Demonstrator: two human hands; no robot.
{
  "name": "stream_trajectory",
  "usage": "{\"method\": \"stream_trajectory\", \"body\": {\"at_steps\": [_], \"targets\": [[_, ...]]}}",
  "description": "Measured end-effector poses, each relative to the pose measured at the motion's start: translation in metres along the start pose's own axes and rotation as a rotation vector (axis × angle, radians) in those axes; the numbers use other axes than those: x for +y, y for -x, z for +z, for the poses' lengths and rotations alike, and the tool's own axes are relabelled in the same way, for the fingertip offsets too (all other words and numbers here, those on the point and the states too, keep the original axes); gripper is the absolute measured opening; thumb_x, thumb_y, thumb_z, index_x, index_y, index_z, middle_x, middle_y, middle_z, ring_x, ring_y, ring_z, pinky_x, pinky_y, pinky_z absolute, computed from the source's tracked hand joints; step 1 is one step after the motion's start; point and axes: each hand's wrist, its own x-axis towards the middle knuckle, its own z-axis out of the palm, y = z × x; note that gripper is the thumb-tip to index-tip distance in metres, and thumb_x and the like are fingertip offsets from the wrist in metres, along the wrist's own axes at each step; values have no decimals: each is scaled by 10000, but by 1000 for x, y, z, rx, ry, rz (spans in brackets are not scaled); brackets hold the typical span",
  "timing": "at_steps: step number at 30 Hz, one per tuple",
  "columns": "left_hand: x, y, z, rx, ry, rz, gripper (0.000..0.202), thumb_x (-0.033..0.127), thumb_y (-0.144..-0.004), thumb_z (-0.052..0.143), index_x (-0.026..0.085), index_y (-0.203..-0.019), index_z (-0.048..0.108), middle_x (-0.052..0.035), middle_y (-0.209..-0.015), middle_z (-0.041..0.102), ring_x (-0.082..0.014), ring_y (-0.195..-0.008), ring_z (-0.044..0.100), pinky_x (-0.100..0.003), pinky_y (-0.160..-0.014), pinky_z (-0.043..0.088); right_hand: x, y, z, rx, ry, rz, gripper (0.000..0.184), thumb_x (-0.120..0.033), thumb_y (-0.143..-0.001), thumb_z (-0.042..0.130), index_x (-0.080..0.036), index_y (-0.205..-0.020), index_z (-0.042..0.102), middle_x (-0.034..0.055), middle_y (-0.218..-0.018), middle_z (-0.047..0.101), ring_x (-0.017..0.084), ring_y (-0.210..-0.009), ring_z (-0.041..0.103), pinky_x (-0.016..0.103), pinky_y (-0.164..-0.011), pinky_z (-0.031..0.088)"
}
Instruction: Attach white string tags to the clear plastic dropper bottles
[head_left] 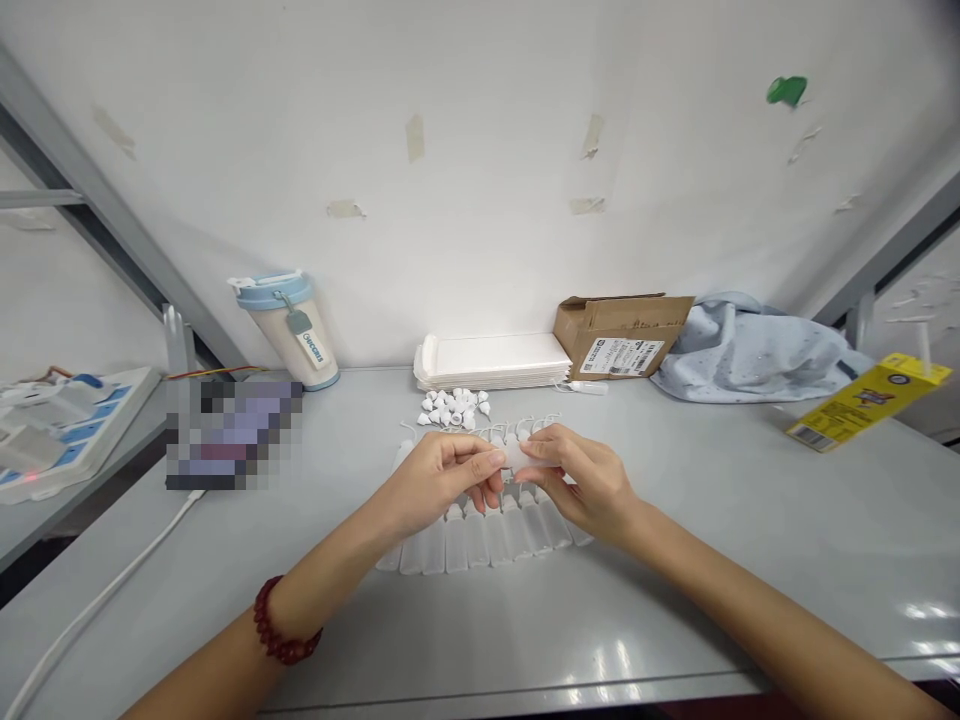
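Note:
Above the middle of the desk, my right hand (585, 478) is closed round a small frosted tube (516, 453) lying sideways in its fingers. My left hand (448, 472) meets it at the tube's left end, thumb and fingertips pinched together; what lies between those fingertips is hidden. Below and behind my hands, flat frosted tubes (456, 547) with white caps and thin loops lie side by side in rows, partly covered by my hands. Just beyond them is a heap of small white caps (454, 408).
Along the wall stand a lidded tumbler (296, 335), a stack of white trays (499, 358), a cardboard box (622, 335) and a bundled pale blue cloth (750, 350). A yellow drink carton (866, 402) is at right. A blurred phone (236, 440) with a white cable (112, 605) lies left.

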Motion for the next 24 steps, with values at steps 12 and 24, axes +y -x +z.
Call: {"method": "stream_trajectory", "body": {"at_steps": [12,24], "targets": [[-6,6,17,341,-593,553,161,169,-870,501,145,-739,592,-2,-618,553,-105,-581,487,-236,-563,397,-12,-5,-11,-80,-357,564,112,-296,-864,543,-186,-852,566,-47,-583,444,72,-480,368,192,-431,318],[-2,7,15,247,-285,274,164,252,-853,529,168,-900,661,-15,-743,657,-126,-677,603,-214,-597,497,-15,-7,-8,-31,-440,614,102,-279,-822,593,-182,-855,595,-33,-616,486,78,-516,422,198,-454,370]]}}
